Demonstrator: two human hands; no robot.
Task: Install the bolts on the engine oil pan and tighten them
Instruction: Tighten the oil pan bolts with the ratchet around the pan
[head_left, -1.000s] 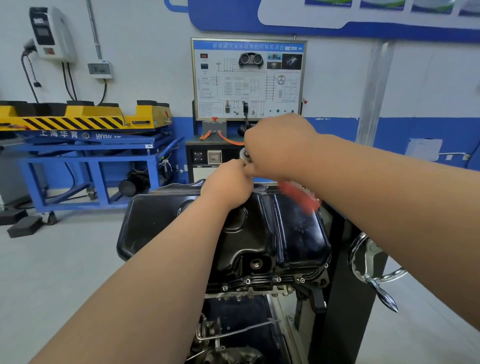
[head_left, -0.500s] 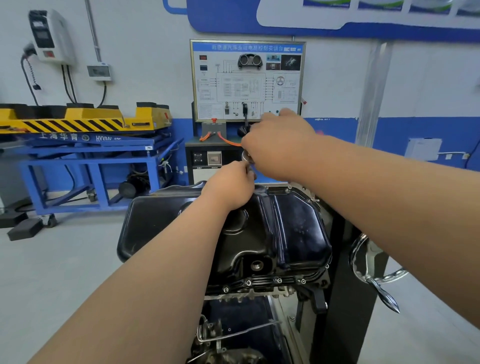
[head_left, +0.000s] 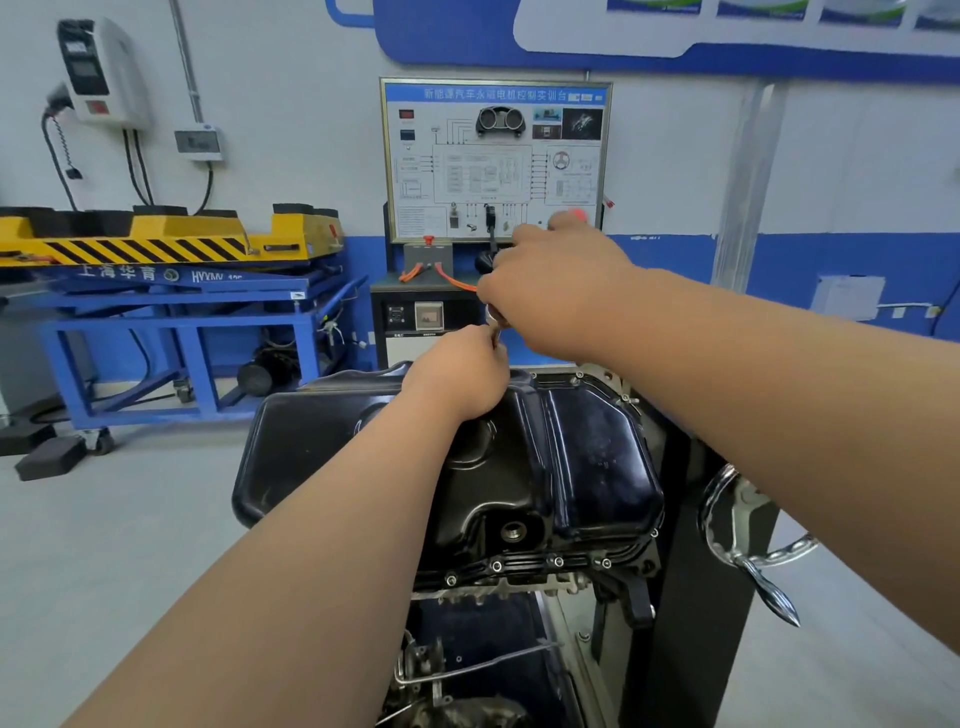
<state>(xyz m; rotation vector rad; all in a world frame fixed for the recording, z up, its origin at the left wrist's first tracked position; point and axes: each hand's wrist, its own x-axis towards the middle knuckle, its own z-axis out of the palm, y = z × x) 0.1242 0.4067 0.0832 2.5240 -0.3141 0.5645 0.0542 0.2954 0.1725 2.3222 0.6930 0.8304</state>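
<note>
The black oil pan (head_left: 587, 467) sits upside-up on the engine, mounted on a stand. Several silver bolts (head_left: 556, 562) line its near flange; others show along the right flange. At the pan's far edge my right hand (head_left: 556, 291) grips a ratchet wrench whose red handle tip (head_left: 574, 214) pokes out beyond my fingers, blurred. My left hand (head_left: 460, 371) is curled around the wrench's metal head and socket (head_left: 494, 325), just below my right hand. The bolt under the socket is hidden by my hands.
A chrome handwheel (head_left: 748, 525) of the engine stand juts out at the right. Behind the engine stands a training panel (head_left: 493, 156) on a cabinet. A blue and yellow lift table (head_left: 166, 260) is at the left. Grey floor lies around.
The red handle has swung from the near right side, round past my right hand, to the far side. My left hand stays on the wrench head.
</note>
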